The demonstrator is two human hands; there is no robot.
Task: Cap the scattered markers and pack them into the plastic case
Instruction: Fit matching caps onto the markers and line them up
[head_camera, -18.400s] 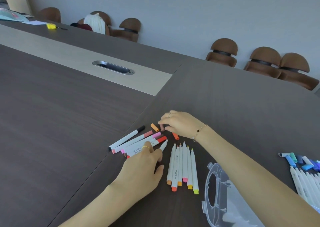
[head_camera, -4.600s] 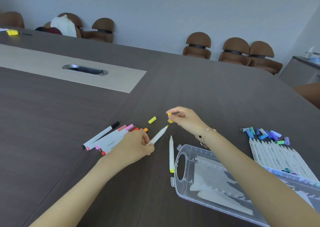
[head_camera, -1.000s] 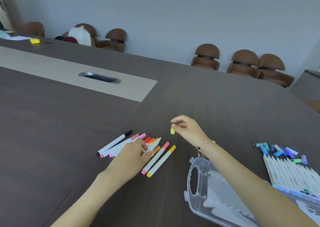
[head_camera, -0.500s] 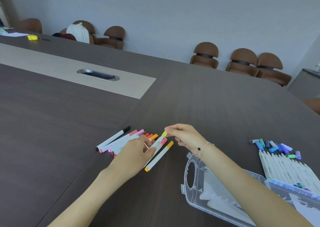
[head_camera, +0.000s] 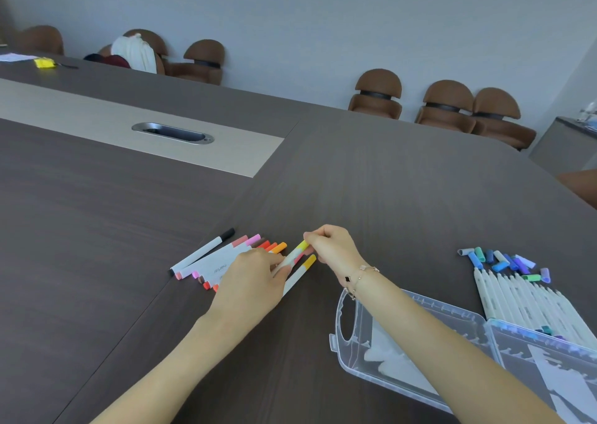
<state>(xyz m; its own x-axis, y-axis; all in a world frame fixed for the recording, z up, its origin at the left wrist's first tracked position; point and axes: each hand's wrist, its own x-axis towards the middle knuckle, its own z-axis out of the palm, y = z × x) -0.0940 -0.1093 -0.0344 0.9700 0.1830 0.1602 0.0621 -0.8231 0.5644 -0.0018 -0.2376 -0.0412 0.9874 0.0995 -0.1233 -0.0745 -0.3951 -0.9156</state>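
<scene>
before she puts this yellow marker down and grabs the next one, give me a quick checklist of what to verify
1. Yellow cap seated on the marker: cannot tell; right hand pinches it.
2. Barrel gripped by the left hand: ok.
3. Capped warm-colour markers grouped: ok.
4. Plastic case open and near: ok.
5. Markers packed in the case: not ok.
6. Blue markers capped: not ok, loose caps beside them.
</scene>
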